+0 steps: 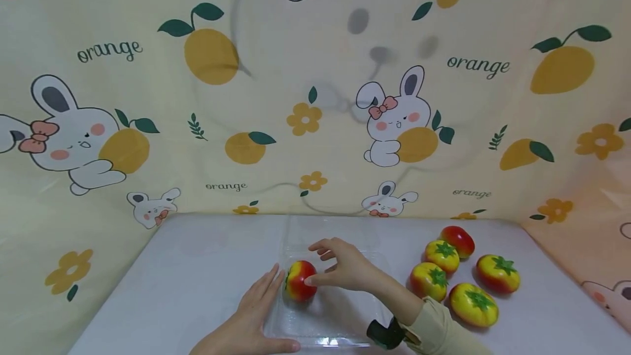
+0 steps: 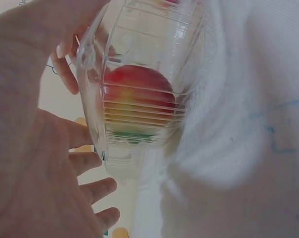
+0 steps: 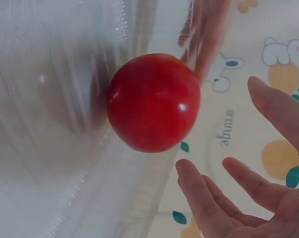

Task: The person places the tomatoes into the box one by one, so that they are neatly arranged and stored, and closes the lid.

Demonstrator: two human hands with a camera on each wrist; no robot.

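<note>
A red and yellow persimmon point(image 1: 298, 281) with a green calyx lies on its side at the left inside a clear plastic box point(image 1: 340, 316). My right hand point(image 1: 349, 268) hovers over the box beside this fruit, thumb and fingers spread apart. In the right wrist view, a gap shows between the fingers of that hand point(image 3: 263, 203) and the persimmon point(image 3: 154, 103). My left hand point(image 1: 248, 314) is at the box's left side, its fingers extended. The left wrist view shows the persimmon point(image 2: 139, 94) through the ribbed box wall, with the left palm point(image 2: 45, 168) next to it.
Several more persimmons point(image 1: 473, 304) stand grouped on the white table point(image 1: 197, 267), to the right of the box and near my right forearm. The box's clear lid point(image 1: 330, 232) appears folded back behind it. A printed cloth point(image 1: 305, 59) hangs behind the table.
</note>
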